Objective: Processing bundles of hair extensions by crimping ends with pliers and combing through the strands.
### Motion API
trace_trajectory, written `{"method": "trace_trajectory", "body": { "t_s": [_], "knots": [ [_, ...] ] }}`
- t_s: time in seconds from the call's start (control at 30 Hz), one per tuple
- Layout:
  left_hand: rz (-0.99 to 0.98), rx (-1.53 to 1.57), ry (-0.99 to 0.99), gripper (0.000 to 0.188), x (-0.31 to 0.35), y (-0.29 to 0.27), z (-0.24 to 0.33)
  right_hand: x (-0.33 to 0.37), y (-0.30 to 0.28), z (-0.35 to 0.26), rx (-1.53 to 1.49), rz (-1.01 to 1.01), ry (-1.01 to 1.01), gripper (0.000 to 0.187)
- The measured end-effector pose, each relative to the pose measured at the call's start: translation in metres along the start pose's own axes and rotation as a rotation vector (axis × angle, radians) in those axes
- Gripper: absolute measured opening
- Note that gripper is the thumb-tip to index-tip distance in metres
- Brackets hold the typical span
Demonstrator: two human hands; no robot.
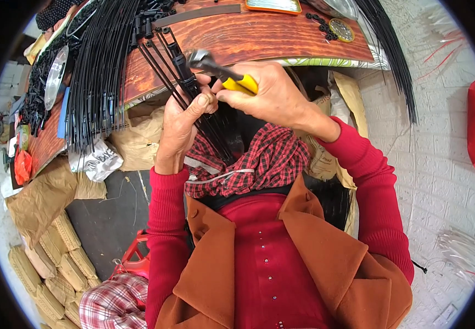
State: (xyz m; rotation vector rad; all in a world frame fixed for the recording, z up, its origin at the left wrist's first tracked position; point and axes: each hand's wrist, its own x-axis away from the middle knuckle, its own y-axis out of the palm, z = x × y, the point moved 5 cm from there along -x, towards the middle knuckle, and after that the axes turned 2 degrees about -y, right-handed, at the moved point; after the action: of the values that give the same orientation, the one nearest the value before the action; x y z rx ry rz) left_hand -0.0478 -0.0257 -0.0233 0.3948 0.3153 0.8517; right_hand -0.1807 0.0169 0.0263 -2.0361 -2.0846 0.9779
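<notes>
My left hand (185, 123) is closed around a bundle of thin black cables (213, 134) with black cylindrical fittings at their upper ends. The cables slant down toward the red checked cloth (259, 159) on my lap. In my right hand (276, 96) is a pair of pliers (242, 84) with yellow-and-black handles. Its metal head lies beside the upper fittings, just above my left fingers; whether the jaws touch a fitting, I cannot make out. Both hands are close together in front of the table's near edge.
A thick row of black cables (97, 71) hangs over the left side of the wooden table (303, 41). A yellow-rimmed round dish (341, 30) and an orange-rimmed tray (274, 5) stand farther back. More cables (394, 60) hang at the right; paper-wrapped packs (62, 263) are stacked lower left.
</notes>
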Motion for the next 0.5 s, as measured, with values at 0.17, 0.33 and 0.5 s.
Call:
{"method": "trace_trajectory", "body": {
  "t_s": [0.17, 0.33, 0.5],
  "knots": [
    [0.030, -0.053, -0.011, 0.037, 0.002, -0.005, -0.002, 0.002, 0.008, -0.008, 0.202, 0.130, -0.276, 0.014],
    [0.025, -0.113, 0.022, 0.038, 0.004, -0.009, -0.003, 0.003, 0.012, -0.016, 0.427, 0.129, -0.319, 0.016],
    [0.042, -0.081, 0.012, 0.035, 0.001, -0.004, -0.005, 0.000, 0.019, 0.012, -0.173, 0.183, 0.095, 0.015]
  ]
}}
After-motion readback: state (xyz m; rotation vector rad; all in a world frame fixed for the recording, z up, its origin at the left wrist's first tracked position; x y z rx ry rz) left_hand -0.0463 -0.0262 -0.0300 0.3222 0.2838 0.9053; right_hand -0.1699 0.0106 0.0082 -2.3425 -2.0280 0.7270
